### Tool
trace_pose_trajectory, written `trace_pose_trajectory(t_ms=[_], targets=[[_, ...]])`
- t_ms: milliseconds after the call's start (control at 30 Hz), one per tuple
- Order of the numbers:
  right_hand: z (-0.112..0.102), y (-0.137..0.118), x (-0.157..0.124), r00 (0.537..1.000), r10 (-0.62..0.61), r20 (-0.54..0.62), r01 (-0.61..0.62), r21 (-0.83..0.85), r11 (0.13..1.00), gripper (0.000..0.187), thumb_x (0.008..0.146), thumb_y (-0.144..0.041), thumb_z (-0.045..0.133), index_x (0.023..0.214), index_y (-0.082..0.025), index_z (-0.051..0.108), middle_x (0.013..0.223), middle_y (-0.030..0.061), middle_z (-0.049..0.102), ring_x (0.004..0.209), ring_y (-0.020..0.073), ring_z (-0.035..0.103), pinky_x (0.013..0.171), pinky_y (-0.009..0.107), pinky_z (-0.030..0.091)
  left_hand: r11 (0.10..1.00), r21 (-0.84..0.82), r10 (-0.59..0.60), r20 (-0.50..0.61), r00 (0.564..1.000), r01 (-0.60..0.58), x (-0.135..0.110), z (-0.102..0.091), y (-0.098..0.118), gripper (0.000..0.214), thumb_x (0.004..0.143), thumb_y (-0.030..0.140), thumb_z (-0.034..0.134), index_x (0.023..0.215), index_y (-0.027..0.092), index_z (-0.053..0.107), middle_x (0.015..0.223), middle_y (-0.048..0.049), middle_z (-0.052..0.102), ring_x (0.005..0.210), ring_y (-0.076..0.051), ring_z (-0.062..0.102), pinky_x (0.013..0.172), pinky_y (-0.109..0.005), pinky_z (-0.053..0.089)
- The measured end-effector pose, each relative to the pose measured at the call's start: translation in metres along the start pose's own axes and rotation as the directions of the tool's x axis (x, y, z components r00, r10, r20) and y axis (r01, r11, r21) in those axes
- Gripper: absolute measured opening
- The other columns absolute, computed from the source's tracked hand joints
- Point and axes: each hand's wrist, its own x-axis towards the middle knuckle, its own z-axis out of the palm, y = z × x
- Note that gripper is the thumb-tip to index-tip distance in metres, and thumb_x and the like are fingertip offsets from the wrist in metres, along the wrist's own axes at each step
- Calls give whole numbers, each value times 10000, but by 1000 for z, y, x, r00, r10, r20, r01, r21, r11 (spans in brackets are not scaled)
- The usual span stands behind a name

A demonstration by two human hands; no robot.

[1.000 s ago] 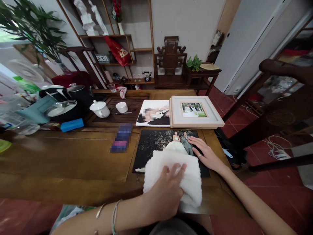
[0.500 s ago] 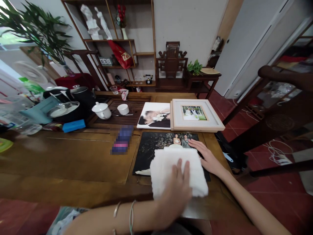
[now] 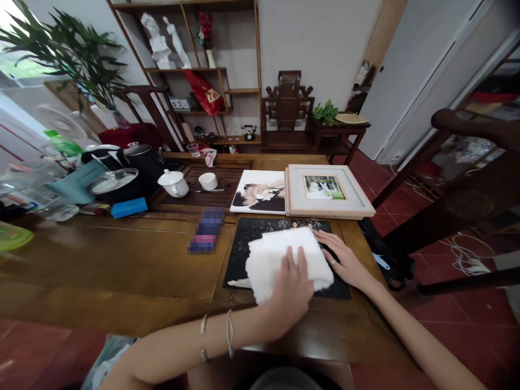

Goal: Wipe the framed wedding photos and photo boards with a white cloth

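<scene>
My left hand holds a folded white towel down against a dark photo panel. Two of its fingers stretch over the cloth; its thumb is hidden. The panel lies flat near the table's front edge, and the towel covers most of its middle. My right hand rests open on the panel's right side, fingers extended toward its upper part and a ring on one finger. Just behind lie a portrait panel and, to its right, a pale wooden picture frame with a small photo inside.
A blurred purple packet lies left of the panel. Farther back, a tea tray bears a white lidded cup and a small white bowl. A blue block and a black kettle stand left. A dark wooden chair is at right.
My left hand has slid the towel up and slightly left over the panel, covering more of the pictured couple. My right hand stays at the panel's right side.
</scene>
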Motion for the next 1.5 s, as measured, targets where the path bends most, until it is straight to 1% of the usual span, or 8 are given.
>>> trace_pose_trajectory(t_ms=[200,333,467,600,933,1067,1233,1500], targets=[[-3,0,-1,999,-24,26,23,21,1000,429,941,-280,419,1367,-287,460,1400,86,506,1334,270,406,1077,553,369,973,-146,185,50,981,-176,-23,-17,14,282,863,323,527,1000,174,722,1475,-186,357,1303,-437,381,945,-518,371],[-1,1,-1,999,-39,19,39,-3,999,442,941,-269,419,1382,-274,438,1391,103,506,1313,273,425,1069,543,384,940,-334,88,40,995,-69,-5,-22,-25,322,869,244,481,1137,176,646,1422,-174,439,1270,-353,448,936,-454,413],[1,1,-1,1000,-14,17,15,-44,999,431,945,-251,416,1375,-275,437,1366,98,521,1302,267,428,1071,545,382,846,-530,-53,8,999,50,28,-15,-66,300,861,180,450,1089,160,645,1098,-116,673,1031,-270,612,892,-385,452],[0,0,0,1000,-16,22,18,-54,998,403,944,-249,420,1344,-272,464,1329,89,542,1296,264,432,1077,539,378,809,-586,-69,-11,998,50,58,-8,-85,321,926,250,372,1094,169,633,1139,-76,668,1020,-247,613,880,-341,459],[0,1,-1,1000,-5,28,8,-101,995,356,936,-232,424,1282,-244,508,1228,108,596,1189,283,507,1015,519,428,837,-541,106,14,994,-82,98,-28,-63,310,885,237,379,1043,141,627,1069,-103,679,929,-250,635,807,-334,484],[-2,-2,1,999,-9,42,13,-88,996,370,938,-225,423,1302,-240,487,1289,107,561,1217,276,486,1029,511,417,891,-449,96,44,994,-66,89,-28,-62,310,866,210,386,1055,126,617,1061,-149,666,921,-291,640,795,-403,491],[-3,-4,2,998,3,57,0,-58,998,397,944,-232,419,1338,-255,466,1360,94,521,1299,264,422,1063,503,399,944,-324,60,-25,998,-65,54,-7,-71,336,831,154,451,1122,120,616,1378,-205,474,1258,-345,457,952,-501,410],[1,-1,-1,1000,-24,11,24,-23,999,417,950,-217,422,1362,-279,438,1396,74,503,1340,236,395,1106,526,352,956,-291,5,-110,994,-37,3,11,-119,363,743,68,483,1023,174,688,1452,-113,421,1362,-298,345,1020,-493,368]])
